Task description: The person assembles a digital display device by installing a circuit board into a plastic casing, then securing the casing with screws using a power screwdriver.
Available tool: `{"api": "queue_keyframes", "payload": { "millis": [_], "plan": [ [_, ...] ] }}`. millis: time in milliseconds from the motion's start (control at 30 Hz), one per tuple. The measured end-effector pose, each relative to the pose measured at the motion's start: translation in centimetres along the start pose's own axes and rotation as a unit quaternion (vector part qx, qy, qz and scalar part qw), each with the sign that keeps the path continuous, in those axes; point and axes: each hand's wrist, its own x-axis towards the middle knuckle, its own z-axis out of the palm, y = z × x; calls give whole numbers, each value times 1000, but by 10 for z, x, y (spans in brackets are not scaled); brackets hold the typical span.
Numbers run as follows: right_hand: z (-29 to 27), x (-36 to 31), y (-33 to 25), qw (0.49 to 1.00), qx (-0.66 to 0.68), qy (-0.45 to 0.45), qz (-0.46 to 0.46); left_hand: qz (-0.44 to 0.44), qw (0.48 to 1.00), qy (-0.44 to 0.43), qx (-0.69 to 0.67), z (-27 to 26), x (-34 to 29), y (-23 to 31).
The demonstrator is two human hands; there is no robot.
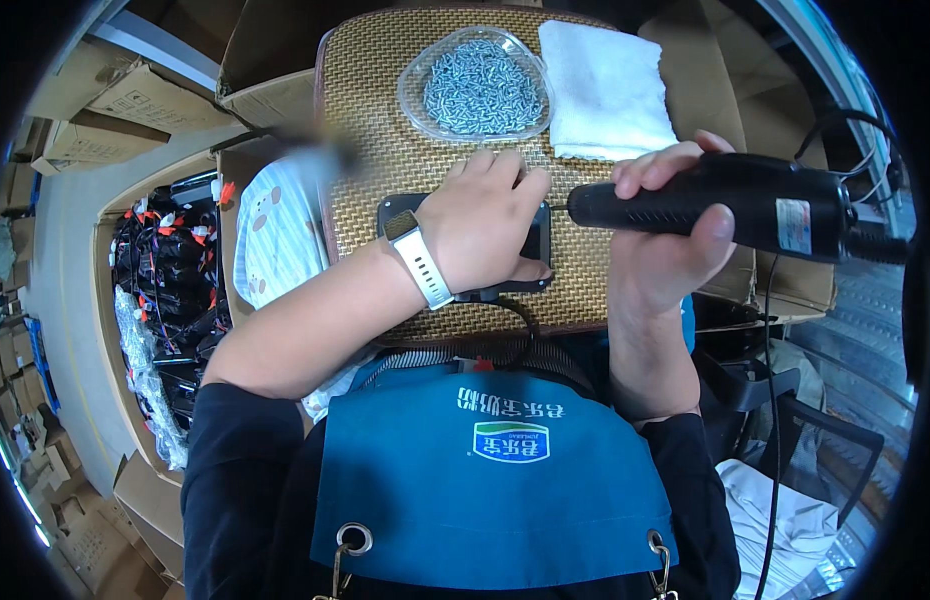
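Note:
My left hand (485,225), with a white-banded watch (421,262) at its wrist, presses over a flat black rectangular device (538,240) on the woven-patterned tabletop (365,100). Its fingers reach past the far edge, and the thumb lies at the near right corner. The palm hides most of the device; small round holes or screws show at its corners, and a black cable (530,325) runs from its near side. In my right hand (665,245) is a black electric screwdriver (730,205), held nearly level. Its tip points left, just right of the device's upper right corner.
Behind my hands stands a clear plastic tub (410,90) full of small silvery screws (483,88). A folded white cloth (607,90) lies beside it. At the left, a cardboard box (107,300) holds black cabled parts (170,265). The screwdriver's cord (775,400) hangs at the right.

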Motion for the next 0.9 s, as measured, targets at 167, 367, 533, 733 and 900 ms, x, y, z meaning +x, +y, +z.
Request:
{"api": "queue_keyframes", "payload": {
  "millis": [167, 367, 533, 733, 900],
  "plan": [
    [4, 2, 12, 1000, -26, -16, -3, 3, 999, 32, -8, 2, -3, -4],
    [2, 3, 18, 1000, -5, -7, -10, -8, 999, 24, -22, 4, -1, -5],
    [-7, 10, 27, 994, 19, -110, -6, -6, 999, 29, -34, 3, -1, -4],
    [-4, 15, 33, 986, 58, -158, 11, -6, 999, 13, -40, 4, 0, -6],
    [12, 6, 25, 990, -107, -88, 2, -4, 999, 20, -47, 5, 2, -8]
  ]
}}
